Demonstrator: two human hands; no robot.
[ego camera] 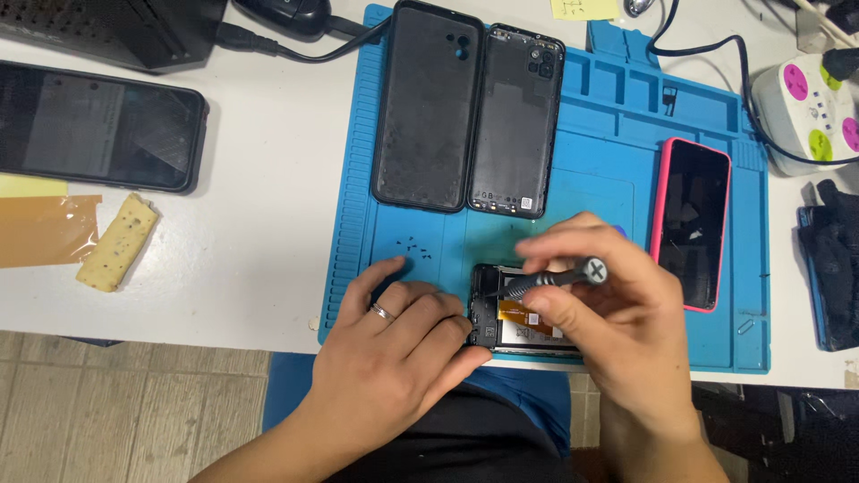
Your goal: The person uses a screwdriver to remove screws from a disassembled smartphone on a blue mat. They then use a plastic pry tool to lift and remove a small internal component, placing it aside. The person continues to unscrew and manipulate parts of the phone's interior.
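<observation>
The open phone point(523, 322) lies on the blue mat point(617, 179), near the bench edge. The left hand point(403, 335) presses on its left end. The right hand point(599, 295) pinches a screwdriver point(550, 277), its tip pointing left and down at the phone's top-left corner.

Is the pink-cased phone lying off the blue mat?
No, the pink-cased phone lies on the blue mat, to the right of the right hand holding the screwdriver.
</observation>
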